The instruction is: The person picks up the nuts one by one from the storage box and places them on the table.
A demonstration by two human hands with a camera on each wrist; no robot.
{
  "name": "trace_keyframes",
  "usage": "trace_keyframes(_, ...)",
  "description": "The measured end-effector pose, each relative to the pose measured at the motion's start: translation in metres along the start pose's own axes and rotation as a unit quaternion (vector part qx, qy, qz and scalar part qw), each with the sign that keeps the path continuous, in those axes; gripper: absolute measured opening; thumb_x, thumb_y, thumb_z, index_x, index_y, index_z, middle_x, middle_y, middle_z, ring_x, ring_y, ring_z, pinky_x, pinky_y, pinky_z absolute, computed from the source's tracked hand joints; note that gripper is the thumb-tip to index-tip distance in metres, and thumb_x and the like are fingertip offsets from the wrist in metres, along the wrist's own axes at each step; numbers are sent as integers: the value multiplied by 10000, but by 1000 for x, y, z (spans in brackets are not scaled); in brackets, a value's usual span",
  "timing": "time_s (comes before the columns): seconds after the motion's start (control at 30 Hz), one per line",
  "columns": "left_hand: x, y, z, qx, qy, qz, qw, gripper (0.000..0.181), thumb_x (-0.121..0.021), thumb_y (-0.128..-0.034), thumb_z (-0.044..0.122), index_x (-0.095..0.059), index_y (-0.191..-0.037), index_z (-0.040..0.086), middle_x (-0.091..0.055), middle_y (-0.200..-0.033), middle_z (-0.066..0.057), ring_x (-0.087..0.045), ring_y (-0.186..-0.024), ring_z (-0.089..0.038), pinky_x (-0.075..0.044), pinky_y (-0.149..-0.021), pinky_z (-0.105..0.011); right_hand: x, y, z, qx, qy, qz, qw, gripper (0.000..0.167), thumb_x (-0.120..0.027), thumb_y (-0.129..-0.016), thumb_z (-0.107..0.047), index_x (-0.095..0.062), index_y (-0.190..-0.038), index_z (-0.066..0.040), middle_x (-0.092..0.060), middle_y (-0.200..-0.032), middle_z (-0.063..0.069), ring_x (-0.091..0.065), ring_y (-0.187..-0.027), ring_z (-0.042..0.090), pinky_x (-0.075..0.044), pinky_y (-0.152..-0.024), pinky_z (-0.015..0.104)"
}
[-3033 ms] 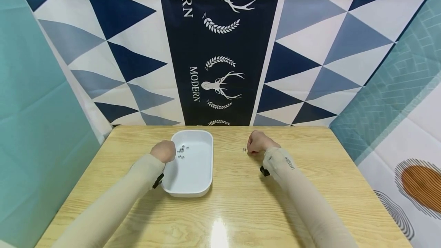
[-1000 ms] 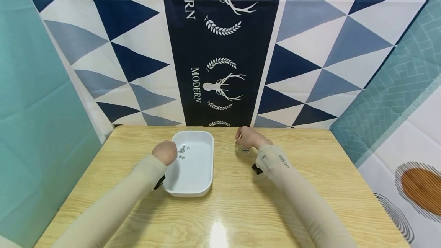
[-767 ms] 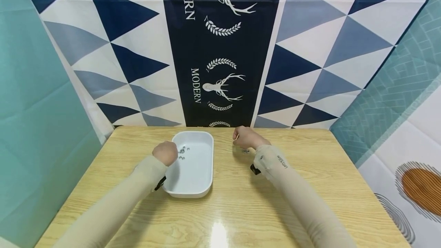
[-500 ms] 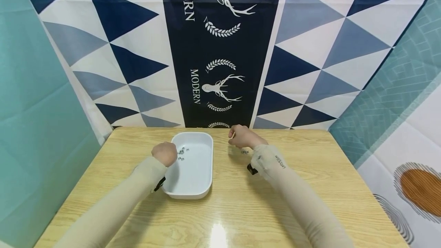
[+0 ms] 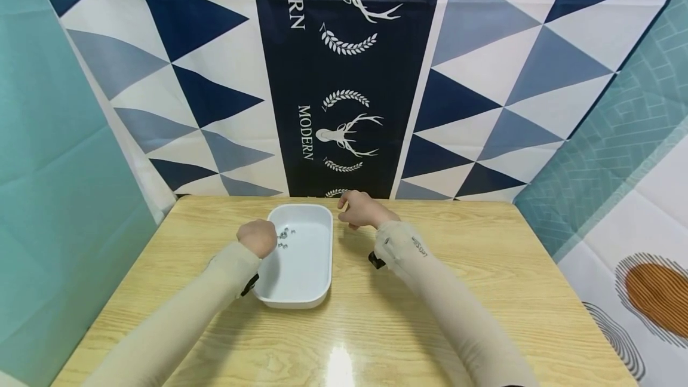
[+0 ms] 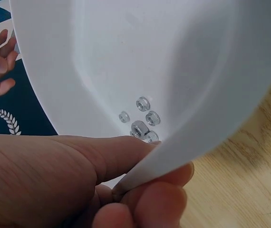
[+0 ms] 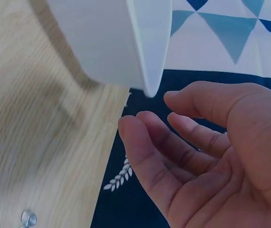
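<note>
My left hand (image 5: 257, 238) grips the left rim of a white plastic tub (image 5: 301, 273), thumb inside the wall and fingers outside. Several small silvery flange nuts (image 6: 153, 118) lie on the tub's floor near that thumb. My right hand (image 5: 362, 209) hovers just right of the tub's far right corner, apart from it. In the right wrist view, its thumb and loosely curved fingers (image 7: 145, 156) stand apart with nothing between them. Another metal nut (image 7: 28, 218) lies on the table below it; in the head view the right hand and sleeve hide that spot.
The tub stands on a light wooden table (image 5: 430, 315). A patterned cloth (image 5: 344, 76) hangs behind the table's far edge, and a teal cloth (image 5: 64, 196) hangs at the left. Each wrist wears a black strap or camera mount.
My right hand has moved left from the loose nuts on the table to beside the tub, and its fingers have spread apart. My left hand stays on the rim.
</note>
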State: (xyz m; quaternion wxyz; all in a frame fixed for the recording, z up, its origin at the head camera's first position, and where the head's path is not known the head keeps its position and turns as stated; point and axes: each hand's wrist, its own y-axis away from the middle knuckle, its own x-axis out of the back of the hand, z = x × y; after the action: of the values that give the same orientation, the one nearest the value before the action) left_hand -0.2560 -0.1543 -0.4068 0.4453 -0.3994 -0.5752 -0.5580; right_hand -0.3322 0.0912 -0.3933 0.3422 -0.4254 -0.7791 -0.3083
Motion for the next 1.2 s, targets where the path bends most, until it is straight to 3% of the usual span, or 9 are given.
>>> trace_keyframes(0.13, 0, 2, -1, 14, 18, 0, 10000, 267, -474, -1058, 89, -715, -1068, -25, -549, -636, -54, -485, -541, -128, -419, -504, -260, -3, -4, -9, 8, -134, -2, 9999, 231, -655, -967, -109, -625, -1171, -6, -744, -830, 195, -689, -625, 228, -562, -663, 279)
trace_keyframes(0.23, -1, 0, -1, 80, -14, -37, 10000, 274, -468, -1062, 89, -712, -1110, -27, -555, -645, -56, -491, -545, -128, -435, -511, -262, -4, -7, -15, 36, -304, 13, 9995, 192, -665, -965, -107, -639, -1131, -14, -740, -903, 232, -669, -620, 206, -589, -620, 288)
trace_keyframes(0.37, -3, -3, -1, 129, -118, -35, 9998, 295, -466, -1067, 98, -701, -1194, -30, -582, -669, -65, -517, -558, -129, -495, -537, -274, -4, -13, -21, 50, -704, -12, 9975, 165, -669, -971, -124, -657, -1101, -23, -737, -998, 241, -658, -637, 180, -614, -651, 324)
trace_keyframes(0.63, -5, -3, -1, 210, -194, -61, 9996, 296, -483, -1066, 102, -699, -1227, -23, -616, -704, -83, -556, -590, -143, -555, -584, -302, -6, -22, -35, 61, -1389, 119, 9902, 161, -677, -980, -151, -681, -1093, -37, -690, -976, 144, -672, -729, 215, -612, -678, 319)
trace_keyframes(0.93, -4, -4, -2, 176, -105, -7, 9998, 282, -487, -1065, 104, -702, -1191, -28, -586, -667, -72, -522, -548, -134, -478, -508, -270, -14, -32, -44, 28, -1517, 91, 9884, 147, -702, -967, -162, -698, -1065, -52, -692, -994, 107, -675, -764, 214, -593, -660, 297)
trace_keyframes(1.2, -3, -2, 1, 37, -88, 89, 9999, 259, -515, -1063, 119, -721, -1119, -27, -594, -646, -72, -518, -537, -133, -475, -504, -282, -28, -44, -48, 36, -1556, -20, 9878, 152, -692, -967, -146, -678, -1067, -33, -657, -901, 88, -678, -725, 214, -602, -643, 297)
